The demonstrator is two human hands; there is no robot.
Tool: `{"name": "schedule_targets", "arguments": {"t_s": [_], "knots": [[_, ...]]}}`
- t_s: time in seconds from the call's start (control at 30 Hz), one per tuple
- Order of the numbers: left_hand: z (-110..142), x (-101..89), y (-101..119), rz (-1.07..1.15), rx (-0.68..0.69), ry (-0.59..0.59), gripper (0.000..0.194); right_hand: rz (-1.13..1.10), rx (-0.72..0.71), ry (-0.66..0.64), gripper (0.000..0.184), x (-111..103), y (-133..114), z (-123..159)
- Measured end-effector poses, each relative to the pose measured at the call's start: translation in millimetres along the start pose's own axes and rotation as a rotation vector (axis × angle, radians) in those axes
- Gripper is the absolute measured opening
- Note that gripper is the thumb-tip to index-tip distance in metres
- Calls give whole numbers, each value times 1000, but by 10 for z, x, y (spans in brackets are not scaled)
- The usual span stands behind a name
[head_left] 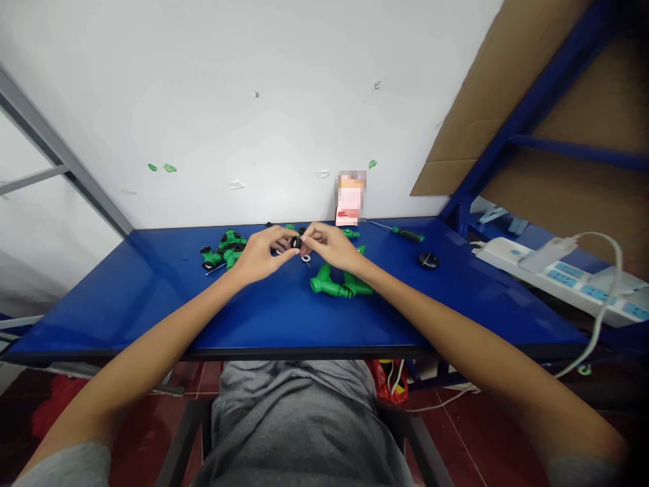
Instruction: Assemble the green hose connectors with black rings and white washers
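Observation:
Over the middle of the table, my left hand (261,253) is closed on a small black ring-shaped cap (295,242) between thumb and fingers. My right hand (332,245) meets it from the other side, its fingertips pinched together at the cap's edge; whether they hold a separate small piece is hidden. Just below the fingertips lies a white ring (305,258). Green pipe fittings (332,283) rest under my right wrist. To the left of my left hand is a cluster of green fittings with black caps (230,249), partly covered by that hand.
A green-and-black screwdriver (408,235) and a round black object (428,260) lie to the right. A blurred-out upright package (349,197) leans at the white wall (284,128). Beyond the right side sits a white power strip (552,274) with a cable.

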State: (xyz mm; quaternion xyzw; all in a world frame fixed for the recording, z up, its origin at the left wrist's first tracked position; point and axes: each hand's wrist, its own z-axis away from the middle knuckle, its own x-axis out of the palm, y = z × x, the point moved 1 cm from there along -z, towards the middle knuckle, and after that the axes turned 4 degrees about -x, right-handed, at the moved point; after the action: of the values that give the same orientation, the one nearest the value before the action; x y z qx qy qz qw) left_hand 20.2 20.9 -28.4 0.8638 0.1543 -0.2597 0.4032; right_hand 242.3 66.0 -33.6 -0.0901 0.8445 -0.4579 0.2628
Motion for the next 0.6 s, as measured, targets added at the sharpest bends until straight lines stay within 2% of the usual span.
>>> {"name": "schedule_targets", "arguments": {"t_s": [0.1, 0.17, 0.23, 0.33, 0.43, 0.5, 0.57, 0.6], "knots": [[51, 19, 74, -165, 101, 115, 25, 356, -145, -138, 14, 62, 9, 52], [90, 13, 183, -263, 146, 267, 24, 537, -203, -222, 14, 117, 9, 83], [113, 10, 286, -340, 208, 305, 24, 664, -216, -267, 17, 168, 12, 93], [94, 1, 300, -382, 216, 189, 21, 745, -188, -238, 20, 155, -22, 64], [34, -30, 118, -388, 109, 1, 20, 624, -160, -217, 22, -73, -188, 27], [0, -45, -31, -371, 60, -155, 22, 488, -138, -337, 26, -312, -368, 44], [-20, -46, -139, -370, 26, -266, 25, 433, -91, -533, 32, -522, -543, 112], [-24, -40, -169, -380, 19, -312, 25, 421, -90, -639, 44, -584, -609, 162]]}}
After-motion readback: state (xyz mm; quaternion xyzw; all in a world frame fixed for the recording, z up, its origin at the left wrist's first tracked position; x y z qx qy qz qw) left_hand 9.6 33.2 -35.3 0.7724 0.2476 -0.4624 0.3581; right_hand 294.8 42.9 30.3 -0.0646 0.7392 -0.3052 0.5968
